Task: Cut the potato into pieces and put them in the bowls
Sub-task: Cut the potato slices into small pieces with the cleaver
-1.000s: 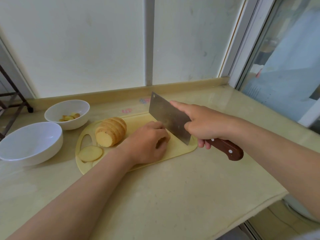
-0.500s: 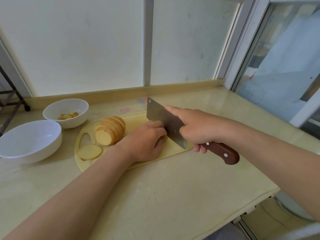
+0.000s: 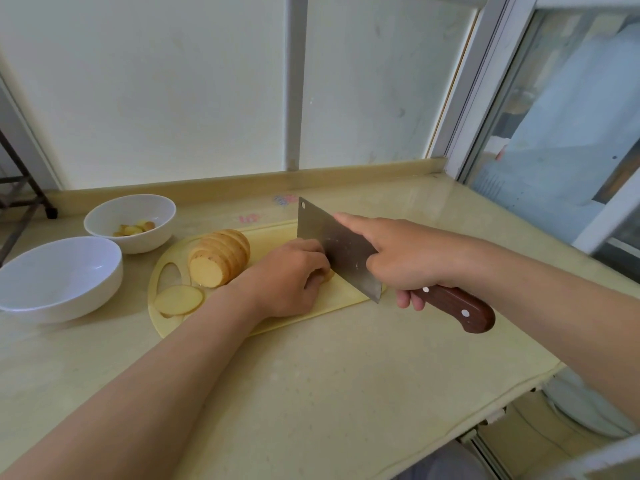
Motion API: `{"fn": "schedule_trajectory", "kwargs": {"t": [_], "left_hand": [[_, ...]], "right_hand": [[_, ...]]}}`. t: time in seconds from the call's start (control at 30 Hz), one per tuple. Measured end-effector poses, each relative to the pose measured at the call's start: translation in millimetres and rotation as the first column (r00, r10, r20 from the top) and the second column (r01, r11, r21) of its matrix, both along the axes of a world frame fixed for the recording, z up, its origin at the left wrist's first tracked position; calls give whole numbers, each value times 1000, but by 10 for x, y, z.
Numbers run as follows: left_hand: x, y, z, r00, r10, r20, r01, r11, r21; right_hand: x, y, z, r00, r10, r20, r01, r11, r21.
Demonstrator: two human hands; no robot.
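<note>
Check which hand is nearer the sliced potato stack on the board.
Left. The left hand sits just right of the sliced potato stack, holding a potato piece; the right hand grips the cleaver farther right, beyond it.

Potato piece point(image 3: 328, 275): lies under the curled fingers of the left hand point(image 3: 287, 275). We see only a sliver beside the blade.
Cleaver point(image 3: 332, 251): the blade's lower left is behind the left hand and its heel is under the right hand point(image 3: 405, 258). We cannot tell whether the edge meets the cutting board point(image 3: 273, 233).
Cutting board: we find its middle covered by the left hand and forearm.
Large bowl point(image 3: 86, 296): cut off by the left edge.
Small bowl point(image 3: 152, 237): the cut bits point(image 3: 133, 229) inside are too small for us to count.
Desk stickers point(image 3: 249, 218): too blurred for us to read.
Rack point(image 3: 20, 188): cut off by the left edge.
Glass point(image 3: 561, 133): we make out only blurred shapes behind it.
</note>
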State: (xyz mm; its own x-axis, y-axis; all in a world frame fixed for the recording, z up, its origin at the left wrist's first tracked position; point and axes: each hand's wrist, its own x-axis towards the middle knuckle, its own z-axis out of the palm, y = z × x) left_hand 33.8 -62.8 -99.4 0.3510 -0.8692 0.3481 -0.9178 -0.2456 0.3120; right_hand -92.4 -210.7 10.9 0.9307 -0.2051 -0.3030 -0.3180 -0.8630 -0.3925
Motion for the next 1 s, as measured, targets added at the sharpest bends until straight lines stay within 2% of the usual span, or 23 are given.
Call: {"fn": "schedule_trajectory", "kwargs": {"t": [0.27, 0.6, 1.0], "left_hand": [[-4, -2, -8, 1000, 5, 12, -4, 1000, -18], [13, 0, -28, 1000, 11, -3, -11, 1000, -20], [-5, 29, -35, 1000, -13, 8, 13, 997, -76]], "right_hand": [[4, 66, -11, 1000, -8, -18, 8, 1000, 0], [-143, 109, 47, 989, 25, -146, -44, 990, -131], [387, 222, -216, 1000, -12, 29, 11, 1000, 10]]}}
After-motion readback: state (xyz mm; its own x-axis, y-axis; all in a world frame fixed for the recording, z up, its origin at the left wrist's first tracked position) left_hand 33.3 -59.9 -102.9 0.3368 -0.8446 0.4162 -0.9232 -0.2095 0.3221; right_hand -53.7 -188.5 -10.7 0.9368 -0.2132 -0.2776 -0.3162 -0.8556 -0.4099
